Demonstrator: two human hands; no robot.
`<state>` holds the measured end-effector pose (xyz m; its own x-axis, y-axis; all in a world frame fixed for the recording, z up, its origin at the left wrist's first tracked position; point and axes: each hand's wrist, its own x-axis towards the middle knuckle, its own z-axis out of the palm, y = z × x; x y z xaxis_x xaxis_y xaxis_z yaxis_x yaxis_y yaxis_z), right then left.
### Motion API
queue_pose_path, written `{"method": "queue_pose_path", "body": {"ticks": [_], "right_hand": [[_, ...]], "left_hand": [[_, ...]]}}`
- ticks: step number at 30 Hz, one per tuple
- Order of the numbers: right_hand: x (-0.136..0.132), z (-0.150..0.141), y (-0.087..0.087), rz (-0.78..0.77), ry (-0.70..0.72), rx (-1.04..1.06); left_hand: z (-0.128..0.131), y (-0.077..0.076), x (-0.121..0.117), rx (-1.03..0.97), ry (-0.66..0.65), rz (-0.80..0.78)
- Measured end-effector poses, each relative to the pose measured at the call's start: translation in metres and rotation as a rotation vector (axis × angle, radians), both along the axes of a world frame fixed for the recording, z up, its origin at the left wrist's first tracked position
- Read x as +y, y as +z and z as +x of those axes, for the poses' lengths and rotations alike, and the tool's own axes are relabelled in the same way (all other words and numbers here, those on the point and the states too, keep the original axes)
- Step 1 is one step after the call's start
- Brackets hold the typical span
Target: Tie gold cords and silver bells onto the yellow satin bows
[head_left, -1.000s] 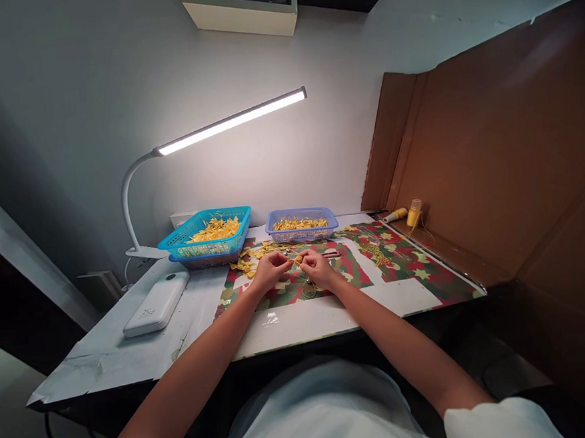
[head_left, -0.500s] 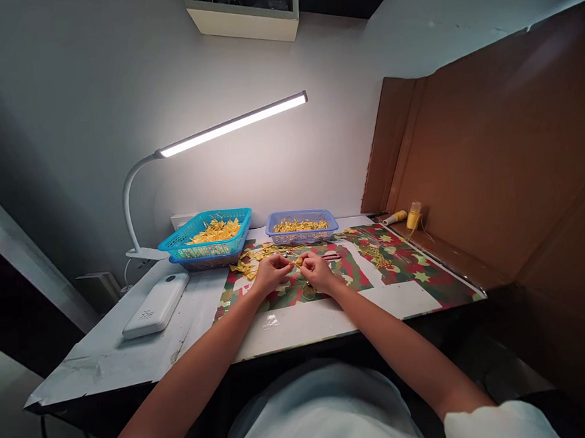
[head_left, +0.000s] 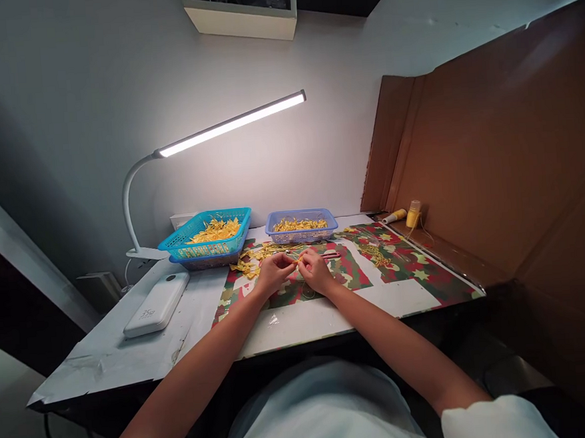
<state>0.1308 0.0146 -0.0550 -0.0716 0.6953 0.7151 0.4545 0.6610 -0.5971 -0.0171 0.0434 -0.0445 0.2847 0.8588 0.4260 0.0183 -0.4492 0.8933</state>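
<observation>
My left hand [head_left: 275, 273] and my right hand [head_left: 316, 272] meet fingertip to fingertip over the patterned table sheet. Both are closed in a pinch on a small piece of gold ribbon [head_left: 297, 261], mostly hidden by the fingers. A thin gold cord [head_left: 307, 291] hangs in a loop below my right hand. Just to the left and behind lie loose gold ribbon pieces [head_left: 246, 269]. Beyond my right fingers, a red-handled tool [head_left: 331, 255] rests on the sheet, its kind unclear.
Behind stand a turquoise basket [head_left: 174, 246] and a purple basket [head_left: 302, 236], both with gold pieces. A white power bank [head_left: 157, 306] lies left, under a lit lamp [head_left: 233, 125]. Gold cords [head_left: 376, 256] and a yellow thread spool [head_left: 413, 216] are right, beside a cardboard wall [head_left: 498, 144].
My hands have drawn slightly closer together, covering more of the gold ribbon. The cord loop beneath them shows less clearly. The baskets and lamp stay put.
</observation>
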Motion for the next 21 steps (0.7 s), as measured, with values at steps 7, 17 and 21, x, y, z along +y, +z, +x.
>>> {"method": "queue_pose_path", "body": {"ticks": [7,17,21], "right_hand": [[-0.0041,0.0014,0.0038,-0.003,0.024,-0.002],[-0.0085,0.0027,0.0079,0.005,0.063,-0.001],[-0.0063,0.0034,0.0055,0.005,-0.001,0.016]], "left_hand": [[-0.0020,0.0010,0.0000,-0.018,0.053,-0.001],[-0.0046,-0.0011,0.0015,-0.042,0.055,-0.037],[-0.0050,-0.0012,0.0019,-0.062,0.020,-0.099]]}}
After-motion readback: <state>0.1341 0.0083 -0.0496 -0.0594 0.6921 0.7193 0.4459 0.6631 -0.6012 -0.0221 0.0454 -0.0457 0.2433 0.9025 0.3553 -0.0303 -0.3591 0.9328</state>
